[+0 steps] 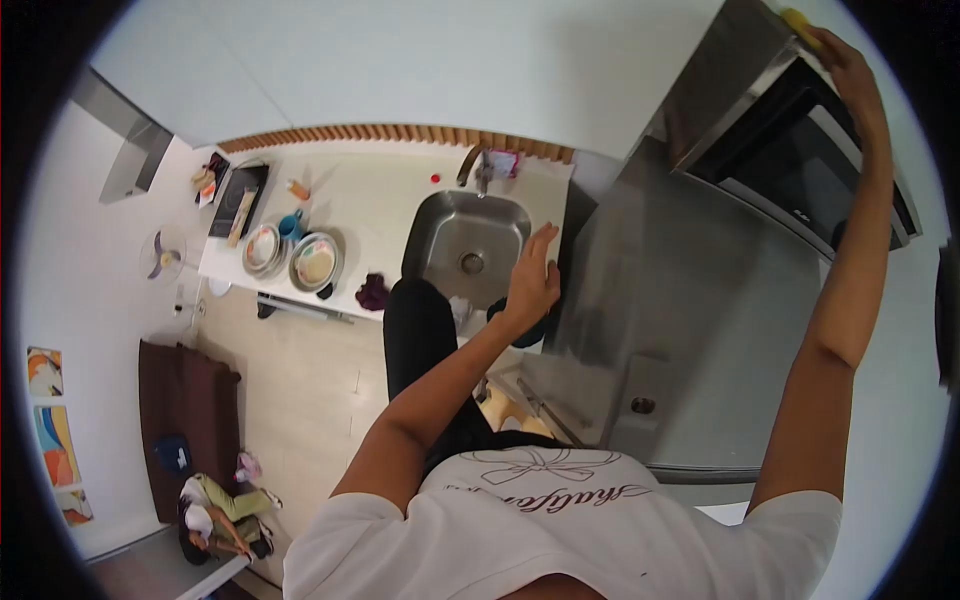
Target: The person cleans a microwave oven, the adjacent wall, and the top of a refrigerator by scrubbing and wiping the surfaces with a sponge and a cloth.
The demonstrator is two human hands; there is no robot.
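Note:
My right hand (850, 75) is stretched up to the far top edge of a microwave (770, 150), fingers closed around a yellow sponge (798, 22) that is partly hidden. The microwave has a dark door and metallic sides, and it sits on a large grey appliance that looks like a refrigerator (690, 270). My left hand (535, 280) hangs in the air over the right rim of the steel sink (425, 225), fingers spread and nothing in them. My bent leg (418, 325) in black trousers is at the sink's front edge.
Stacked bowls and plates (315, 262), a blue mug (291, 225), a dark purple cloth (372, 292) and an induction cooker (238, 195) are on the white counter (375, 190). A faucet (483, 180) stands behind the sink. A person (215, 515) sits by a brown sofa (190, 410) below.

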